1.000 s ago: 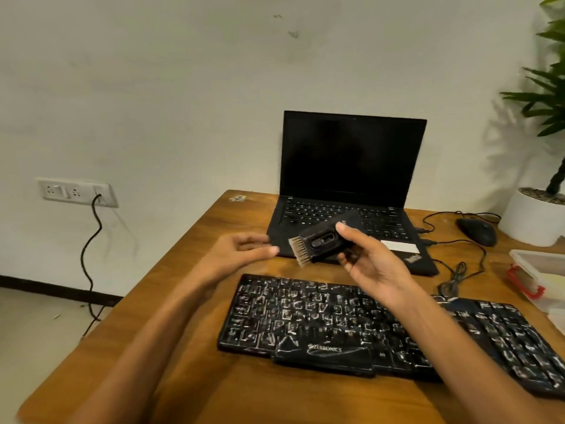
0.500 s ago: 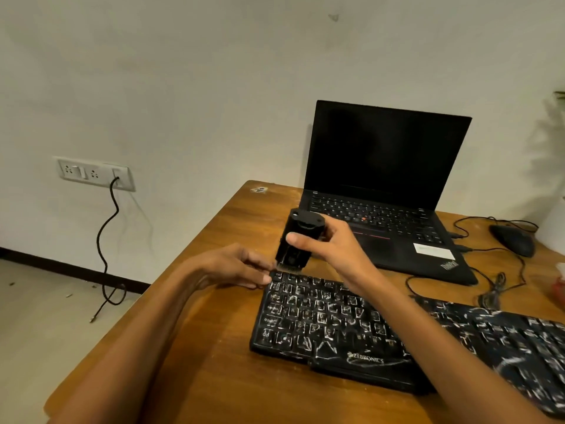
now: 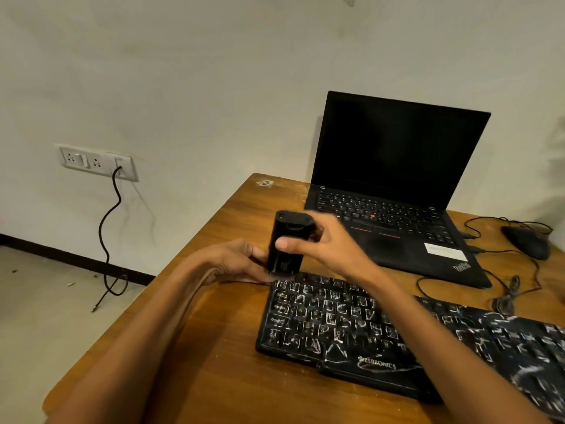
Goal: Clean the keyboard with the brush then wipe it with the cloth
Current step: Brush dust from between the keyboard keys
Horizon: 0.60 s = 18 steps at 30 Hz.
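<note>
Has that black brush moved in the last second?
Yes. The brush has tipped upright and come down leftward to the far left corner of the keyboard.

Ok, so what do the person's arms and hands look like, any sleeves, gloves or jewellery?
Both arms are bare as far as the frame shows: there is no sleeve on the left forearm or the right forearm. The left hand and right hand wear no gloves, and no watch, bracelet or ring is visible.
</note>
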Each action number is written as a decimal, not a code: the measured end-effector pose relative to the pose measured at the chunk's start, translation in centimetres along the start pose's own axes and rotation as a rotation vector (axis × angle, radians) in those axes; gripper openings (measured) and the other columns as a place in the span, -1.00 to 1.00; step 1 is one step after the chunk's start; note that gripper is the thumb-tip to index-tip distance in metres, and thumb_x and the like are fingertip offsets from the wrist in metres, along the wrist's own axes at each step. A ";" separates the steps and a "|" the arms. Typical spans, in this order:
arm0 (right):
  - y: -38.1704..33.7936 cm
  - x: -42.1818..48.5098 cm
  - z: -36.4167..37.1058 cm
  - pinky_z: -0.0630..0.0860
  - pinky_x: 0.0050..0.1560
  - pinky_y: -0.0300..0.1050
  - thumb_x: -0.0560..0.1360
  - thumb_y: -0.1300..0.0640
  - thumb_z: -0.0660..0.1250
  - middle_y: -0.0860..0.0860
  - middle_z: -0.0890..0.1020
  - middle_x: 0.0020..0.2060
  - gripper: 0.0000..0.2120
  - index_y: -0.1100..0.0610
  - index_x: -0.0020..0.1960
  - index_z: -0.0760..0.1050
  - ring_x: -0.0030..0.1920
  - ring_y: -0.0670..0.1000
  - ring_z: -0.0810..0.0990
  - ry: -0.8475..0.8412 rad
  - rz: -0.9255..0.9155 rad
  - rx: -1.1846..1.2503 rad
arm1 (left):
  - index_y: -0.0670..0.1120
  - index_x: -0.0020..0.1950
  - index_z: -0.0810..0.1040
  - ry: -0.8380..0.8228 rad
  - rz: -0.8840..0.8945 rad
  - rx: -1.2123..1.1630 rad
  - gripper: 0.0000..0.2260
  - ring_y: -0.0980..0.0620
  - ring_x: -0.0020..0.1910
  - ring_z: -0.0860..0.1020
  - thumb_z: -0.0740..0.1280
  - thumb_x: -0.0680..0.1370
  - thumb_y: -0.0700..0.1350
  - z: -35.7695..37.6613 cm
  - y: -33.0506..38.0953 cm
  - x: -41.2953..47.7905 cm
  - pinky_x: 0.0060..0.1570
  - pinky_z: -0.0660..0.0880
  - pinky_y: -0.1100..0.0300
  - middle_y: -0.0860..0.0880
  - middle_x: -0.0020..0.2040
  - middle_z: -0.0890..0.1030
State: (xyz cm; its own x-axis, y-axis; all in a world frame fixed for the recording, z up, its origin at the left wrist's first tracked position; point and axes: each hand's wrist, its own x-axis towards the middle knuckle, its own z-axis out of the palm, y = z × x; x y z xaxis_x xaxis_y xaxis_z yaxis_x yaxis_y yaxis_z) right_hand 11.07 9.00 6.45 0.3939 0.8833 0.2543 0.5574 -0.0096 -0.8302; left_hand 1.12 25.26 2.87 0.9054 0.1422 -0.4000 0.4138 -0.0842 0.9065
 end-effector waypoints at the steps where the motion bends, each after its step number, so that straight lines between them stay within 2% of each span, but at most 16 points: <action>1: 0.4 -0.1 0.5 0.41 -0.14 -0.45 0.29 -0.02 0.44 -0.10 0.57 -0.19 -0.76 -0.03 -0.09 0.48 -0.18 -0.30 0.52 -0.007 -0.006 0.004 | -0.20 0.00 0.60 0.002 0.002 -0.002 -0.75 0.01 0.02 0.62 0.34 0.40 -0.43 0.0 0.0 0.0 -0.02 0.55 0.27 -0.10 0.00 0.66; 4: 1.0 -1.2 -1.1 0.41 -0.13 -0.46 0.28 -0.02 0.42 -0.08 0.60 -0.16 -0.72 0.01 -0.04 0.51 -0.15 -0.25 0.55 -0.018 0.022 -0.036 | -0.22 0.09 0.58 -0.004 0.002 -0.029 -0.70 0.04 -0.07 0.64 0.34 0.40 -0.44 -0.1 0.1 0.1 -0.08 0.56 0.30 -0.09 -0.03 0.67; 8: 1.0 -1.5 -3.8 0.48 -0.06 -0.23 0.29 -0.07 0.47 0.01 0.65 -0.13 -0.64 0.10 -0.02 0.56 -0.10 -0.07 0.59 0.012 0.001 -0.114 | -0.26 0.08 0.58 0.007 -0.010 -0.040 -0.72 0.06 -0.14 0.65 0.36 0.39 -0.42 0.0 0.1 0.1 -0.18 0.55 0.34 -0.10 -0.09 0.68; 12: 0.4 -0.2 -0.6 0.43 -0.10 -0.44 0.31 -0.01 0.44 -0.08 0.60 -0.15 -0.75 -0.04 -0.05 0.50 -0.11 -0.18 0.56 0.013 -0.043 -0.078 | -0.21 0.03 0.62 0.020 -0.004 -0.009 -0.74 0.01 -0.02 0.63 0.37 0.38 -0.40 -0.1 -0.1 0.2 -0.03 0.55 0.27 -0.10 -0.02 0.67; 15: 1.2 -0.5 -0.5 0.42 -0.10 -0.46 0.31 -0.04 0.47 -0.13 0.60 -0.13 -0.71 -0.09 -0.02 0.48 -0.10 -0.24 0.55 0.001 -0.037 -0.127 | -0.22 0.06 0.61 0.026 0.005 -0.017 -0.73 0.01 -0.03 0.63 0.38 0.38 -0.40 0.0 -0.1 0.3 -0.04 0.55 0.28 -0.12 0.00 0.66; 18: 1.6 -1.6 -3.3 0.44 -0.07 -0.35 0.24 -0.11 0.49 -0.07 0.63 -0.11 -0.58 0.05 0.01 0.54 -0.10 -0.20 0.57 0.013 0.004 -0.151 | -0.27 0.08 0.58 0.023 -0.009 -0.049 -0.72 0.03 -0.10 0.64 0.36 0.38 -0.43 -0.1 0.0 0.3 -0.11 0.57 0.29 -0.14 -0.02 0.66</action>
State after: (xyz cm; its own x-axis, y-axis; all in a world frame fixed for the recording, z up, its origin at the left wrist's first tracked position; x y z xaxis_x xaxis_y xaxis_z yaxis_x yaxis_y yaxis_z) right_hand 13.80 6.04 6.35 0.4053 0.8771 0.2579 0.6586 -0.0844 -0.7478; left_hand 1.40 25.36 2.77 0.8990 0.1654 -0.4054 0.4161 -0.0343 0.9087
